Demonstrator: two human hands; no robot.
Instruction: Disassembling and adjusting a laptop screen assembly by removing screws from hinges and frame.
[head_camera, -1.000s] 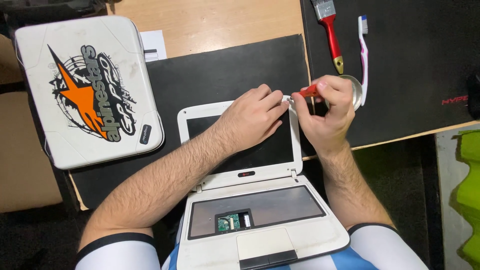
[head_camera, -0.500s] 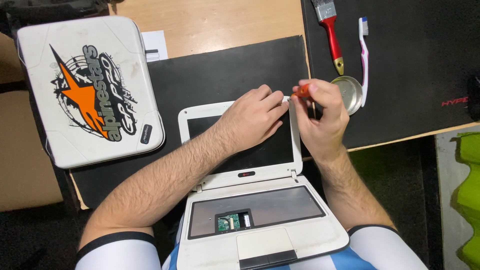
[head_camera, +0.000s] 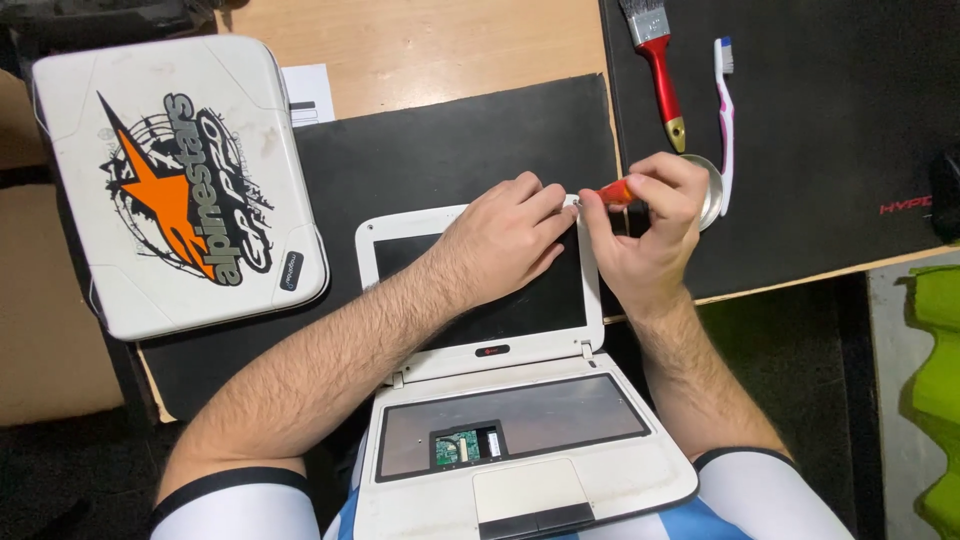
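A small white laptop (head_camera: 520, 470) lies open in front of me, its keyboard removed so a green circuit board (head_camera: 457, 447) shows in the bay. My left hand (head_camera: 500, 240) rests on the dark screen (head_camera: 520, 305), fingers at the lid's upper right corner. My right hand (head_camera: 650, 235) grips a small red-handled screwdriver (head_camera: 615, 192), its tip at that same corner.
A white laptop case (head_camera: 170, 170) with an orange and black graphic lies at the left. A red-handled paintbrush (head_camera: 660, 60), a pink and white toothbrush (head_camera: 725, 110) and a small metal dish (head_camera: 712, 195) sit on the black mat at the right. A green object (head_camera: 935, 400) stands at the right edge.
My right hand has turned slightly on the screwdriver at the lid corner. My left hand has stayed on the screen.
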